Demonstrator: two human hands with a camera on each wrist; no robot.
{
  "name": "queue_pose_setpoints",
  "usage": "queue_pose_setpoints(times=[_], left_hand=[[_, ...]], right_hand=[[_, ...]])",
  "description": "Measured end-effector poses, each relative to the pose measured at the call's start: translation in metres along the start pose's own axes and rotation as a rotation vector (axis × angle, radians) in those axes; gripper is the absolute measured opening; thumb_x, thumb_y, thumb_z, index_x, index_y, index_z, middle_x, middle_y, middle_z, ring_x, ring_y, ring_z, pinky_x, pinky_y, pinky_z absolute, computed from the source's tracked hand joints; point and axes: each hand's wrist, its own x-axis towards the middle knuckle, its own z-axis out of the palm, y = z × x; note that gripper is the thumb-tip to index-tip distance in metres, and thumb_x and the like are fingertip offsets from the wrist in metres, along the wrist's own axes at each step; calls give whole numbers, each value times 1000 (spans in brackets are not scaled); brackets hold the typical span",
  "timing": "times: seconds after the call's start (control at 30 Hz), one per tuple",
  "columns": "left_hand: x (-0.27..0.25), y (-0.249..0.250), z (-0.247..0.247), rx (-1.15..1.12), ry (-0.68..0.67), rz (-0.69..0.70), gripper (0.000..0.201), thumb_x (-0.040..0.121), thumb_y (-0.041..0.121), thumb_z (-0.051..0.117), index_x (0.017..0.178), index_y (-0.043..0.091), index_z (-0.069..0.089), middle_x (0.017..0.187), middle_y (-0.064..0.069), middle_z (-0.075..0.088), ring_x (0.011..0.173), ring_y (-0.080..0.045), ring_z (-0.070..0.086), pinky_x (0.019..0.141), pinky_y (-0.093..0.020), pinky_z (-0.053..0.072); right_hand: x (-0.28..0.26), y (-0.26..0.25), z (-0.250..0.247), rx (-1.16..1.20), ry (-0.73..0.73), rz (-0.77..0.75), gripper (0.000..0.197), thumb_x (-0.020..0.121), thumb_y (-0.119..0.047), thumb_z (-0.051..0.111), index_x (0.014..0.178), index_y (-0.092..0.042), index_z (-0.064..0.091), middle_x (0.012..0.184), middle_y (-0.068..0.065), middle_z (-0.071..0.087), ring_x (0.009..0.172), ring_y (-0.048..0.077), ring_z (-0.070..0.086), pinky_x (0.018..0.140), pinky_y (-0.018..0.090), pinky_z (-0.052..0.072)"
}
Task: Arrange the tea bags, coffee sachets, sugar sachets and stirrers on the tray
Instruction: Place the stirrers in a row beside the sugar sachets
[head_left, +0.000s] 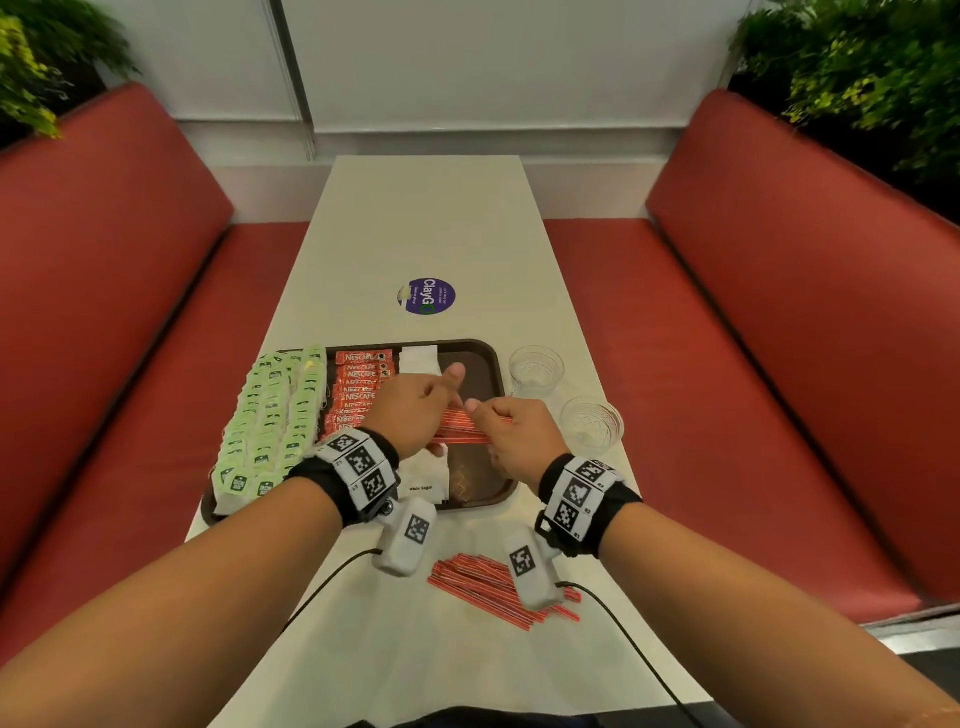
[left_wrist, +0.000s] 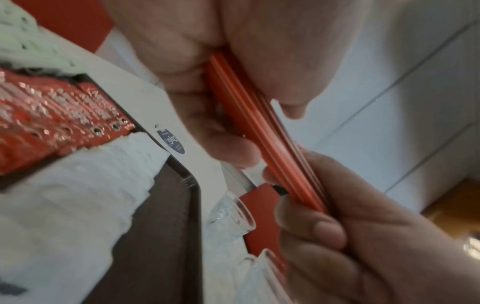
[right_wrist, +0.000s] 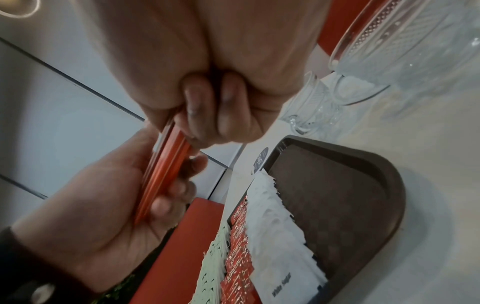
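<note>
Stirrers (head_left: 465, 427) bundled red, held above the brown tray (head_left: 493, 364), left hand (head_left: 415, 410) and right hand (head_left: 519, 434) fingers curled round opposite ends, more loose stirrers (head_left: 478, 584) on the surface near the person, tea bags (head_left: 270, 415), coffee sachets (head_left: 358, 389), sugar sachets (head_left: 423, 480) in rows on tray

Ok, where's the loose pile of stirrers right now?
In the head view, the loose stirrers lie on the table near its front edge, just short of the tray.

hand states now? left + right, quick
Left hand: gripping one end of the bundle of red stirrers.
Right hand: gripping the other end of the same bundle.
</note>
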Motion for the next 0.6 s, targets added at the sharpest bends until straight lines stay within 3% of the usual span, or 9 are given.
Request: queue_pose_setpoints(times=[0.1, 0.23, 0.3, 0.4, 0.5, 0.6], left_hand=[[-1, -17, -5, 300, -214, 64, 61, 90, 71, 41, 71, 19, 65, 54, 0, 64, 42, -12, 57, 50, -29, 49], [-1, -30, -11, 460, -524, 96, 40, 82, 70, 57, 79, 30, 60, 69, 4, 67, 51, -7, 58, 52, -23, 47], [2, -32, -10, 622, -628, 89, 41, 82, 70, 59, 82, 29, 63, 71, 5, 68, 58, -9, 63, 57, -23, 48], [8, -33, -7, 725, -698, 62, 47, 83, 67, 61, 90, 22, 70, 73, 2, 69, 63, -13, 64, 64, -31, 53], [14, -35, -1, 649, -706, 37, 43, 83, 62, 64, 82, 18, 67, 68, 0, 66, 57, -14, 57, 58, -33, 49], [19, -37, 3, 635, -688, 25, 29, 87, 51, 65, 81, 23, 64, 70, 4, 64, 60, -11, 60, 58, -24, 46]], right_hand=[[4, 3, -7, -63, -24, 17, 53, 94, -44, 62, 61, -4, 51, 49, -2, 38, 45, 16, 36, 50, 31, 32], [7, 5, -11, -238, -103, -4, 47, 97, -34, 60, 63, -1, 61, 49, 0, 46, 46, 14, 42, 51, 27, 36], [7, 3, -7, -320, -175, -24, 47, 97, -32, 60, 63, 0, 60, 52, 2, 45, 49, 13, 40, 51, 27, 34], [9, 3, 0, -372, -270, -51, 44, 97, -29, 59, 62, -2, 58, 55, 2, 45, 50, 11, 38, 49, 23, 32], [14, 1, 2, -407, -303, -64, 41, 97, -28, 59, 62, -5, 58, 57, 1, 47, 51, 8, 38, 50, 22, 32], [19, 2, 1, -459, -164, -54, 38, 101, -38, 51, 71, -17, 57, 65, -3, 54, 57, 10, 47, 56, 25, 37]])
